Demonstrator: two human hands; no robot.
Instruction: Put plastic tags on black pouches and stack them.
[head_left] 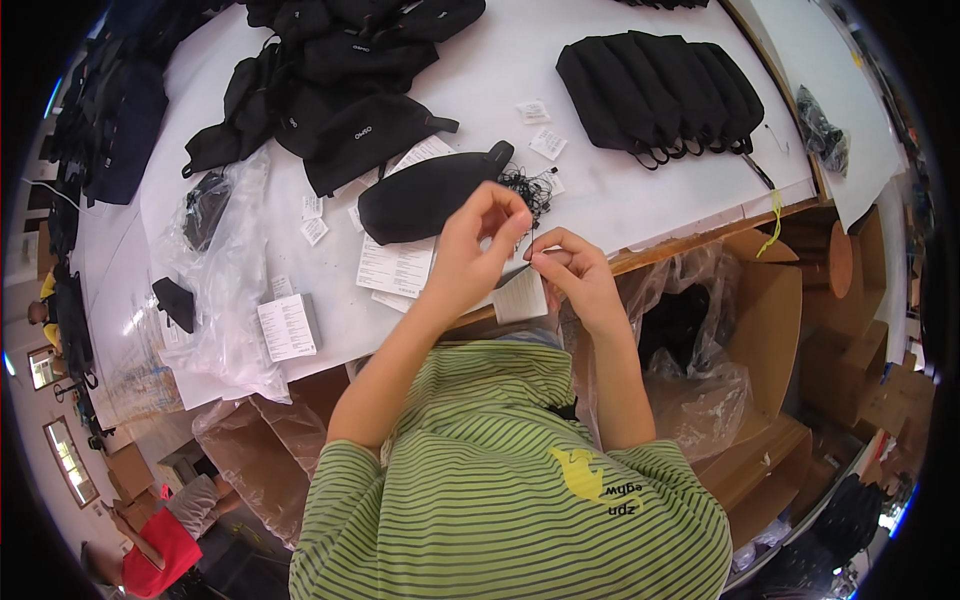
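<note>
At the table's near edge my left hand (478, 245) is closed in a pinch, thumb and finger together, on a thin black cord (532, 238). Just right of it and a little lower, my right hand (578, 277) pinches the same cord. Below the fingers hangs a white paper tag (520, 299), near the table edge. Behind my left hand lies a black fabric pouch (425, 197) with a loop at its end. A tangle of black cords (530, 192) sits beside that pouch. White printed cards (393, 268) are spread partly under the pouch.
Black pouches lie heaped (360, 135) at the back left, and a row of them (660, 92) at the back right. Clear plastic (235, 290) and a stack of cards (288, 327) are at left. Open cardboard boxes (765, 330) stand right. A person in red (165, 550) is lower left.
</note>
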